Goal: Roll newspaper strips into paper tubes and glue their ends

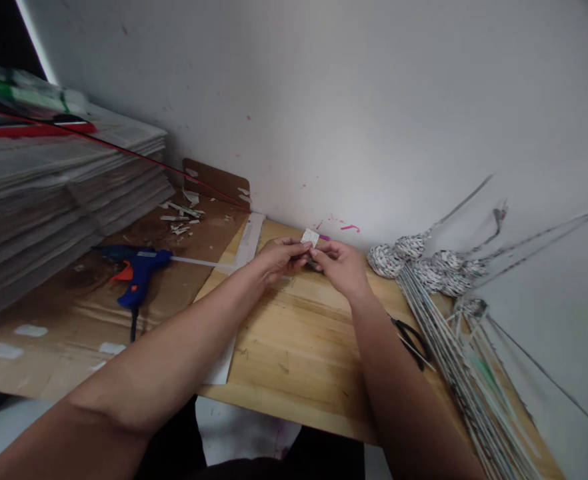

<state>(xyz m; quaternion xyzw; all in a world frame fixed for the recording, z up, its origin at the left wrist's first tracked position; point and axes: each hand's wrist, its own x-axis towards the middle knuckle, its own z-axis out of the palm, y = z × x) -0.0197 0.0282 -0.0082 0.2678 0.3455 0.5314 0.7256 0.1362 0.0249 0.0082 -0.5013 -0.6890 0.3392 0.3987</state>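
Observation:
Over the far part of the wooden table [294, 333], my left hand [280, 257] and my right hand [341, 263] meet with the fingers of both closed in a pinch. Between the fingertips a small piece of printed paper [310, 236] sticks up. Its lower part is hidden by my thumbs and fingers. Something dark shows just under the fingers, too small to name. To the left, a blue glue gun [144, 273] with an orange trigger lies on cardboard, a glue stick [199, 262] poking from its back.
A tall stack of newspapers [74, 180] stands at the left on a cardboard sheet [174, 320], near paper scraps [181, 217]. On the right lie woven paper balls [384, 260], a bundle of rolled paper sticks [454, 360] and black-handled scissors [414, 340]. A wall [324, 100] rises behind.

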